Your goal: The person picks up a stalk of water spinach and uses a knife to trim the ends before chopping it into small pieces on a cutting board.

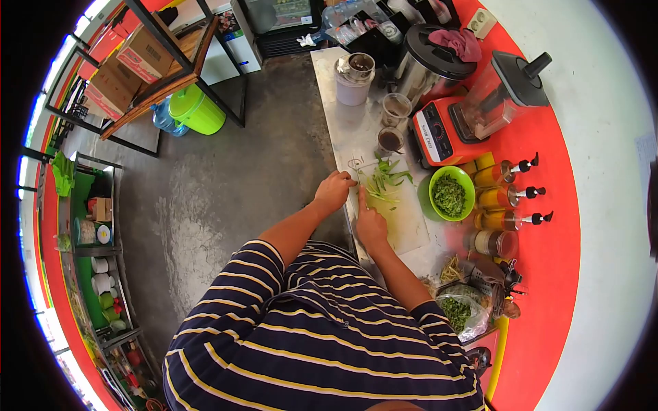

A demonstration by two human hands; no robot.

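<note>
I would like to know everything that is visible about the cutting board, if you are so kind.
The cutting board is a pale, flat slab with straight edges, plastic by its look. It lies flat on the metal-looking counter, with a yellowish-green tinge on its surface. Green leaves and stems lie across its farther part. The left hand and right hand are at its left side; whether they press on it is unclear.

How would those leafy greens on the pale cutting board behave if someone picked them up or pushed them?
The leafy greens would probably feel light and floppy: their leaves look thin and splay loosely over the cutting board. The pale-green stems look straighter, so may be stiffer. Being a loose pile, they would likely scatter if pushed.
</note>
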